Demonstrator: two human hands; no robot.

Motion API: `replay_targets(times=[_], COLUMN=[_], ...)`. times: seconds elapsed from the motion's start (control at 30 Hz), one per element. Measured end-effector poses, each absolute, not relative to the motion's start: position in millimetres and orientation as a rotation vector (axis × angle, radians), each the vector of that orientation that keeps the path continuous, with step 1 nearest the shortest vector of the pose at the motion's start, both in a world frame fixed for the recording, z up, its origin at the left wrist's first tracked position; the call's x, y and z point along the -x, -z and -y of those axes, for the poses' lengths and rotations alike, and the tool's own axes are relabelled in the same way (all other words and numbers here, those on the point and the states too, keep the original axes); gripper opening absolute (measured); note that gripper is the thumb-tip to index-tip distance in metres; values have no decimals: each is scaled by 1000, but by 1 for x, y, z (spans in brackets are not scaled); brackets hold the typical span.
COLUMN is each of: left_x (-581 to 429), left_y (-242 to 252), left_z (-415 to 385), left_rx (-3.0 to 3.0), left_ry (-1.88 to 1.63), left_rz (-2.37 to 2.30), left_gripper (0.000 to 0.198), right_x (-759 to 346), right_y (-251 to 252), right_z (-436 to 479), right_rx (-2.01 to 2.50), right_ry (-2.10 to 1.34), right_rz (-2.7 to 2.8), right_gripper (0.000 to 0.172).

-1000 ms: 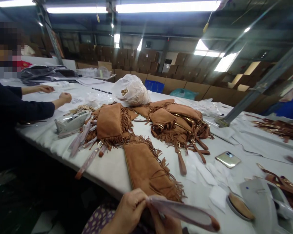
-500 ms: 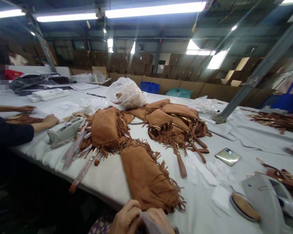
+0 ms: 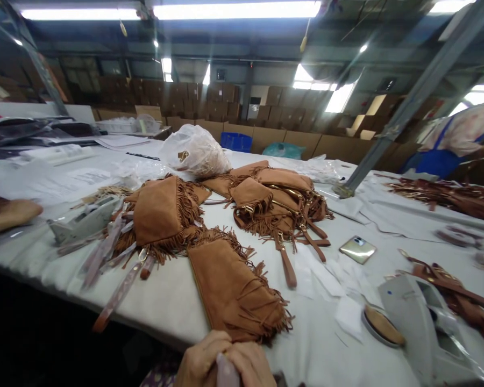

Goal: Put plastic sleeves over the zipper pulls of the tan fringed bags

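At the bottom edge my left hand and my right hand are pressed together, both pinching a pale wrapped strap that pokes up between them. Just beyond them on the white table lies a tan suede fringed bag. Further back sit two heaps of the same fringed bags, one on the left and one in the middle with brown straps and gold clasps.
A tape dispenser and several wrapped straps lie at the left. A phone, paper scraps, a tape roll and a grey dispenser are at the right. A co-worker's hand rests far left. A plastic bag sits behind.
The strap stretched out to the right a second ago is now gathered upright between my hands. The view has swung right, so the co-worker at the left has mostly left the frame.
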State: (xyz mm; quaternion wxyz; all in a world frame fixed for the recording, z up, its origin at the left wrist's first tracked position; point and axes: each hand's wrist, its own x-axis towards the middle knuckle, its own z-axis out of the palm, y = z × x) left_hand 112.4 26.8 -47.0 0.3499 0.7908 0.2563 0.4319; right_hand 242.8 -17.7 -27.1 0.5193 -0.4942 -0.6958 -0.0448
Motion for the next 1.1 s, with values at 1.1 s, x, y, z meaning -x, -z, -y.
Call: replay_targets(times=[1.1], left_x=[-50], left_y=[-2], left_z=[-9], left_rx=[-1030], left_ry=[-345], left_rz=[-947], left_gripper=[27], right_x=[-275], right_y=[40], right_z=[0], right_rx=[1277], right_ry=[-141], right_rz=[2043], right_gripper=[26])
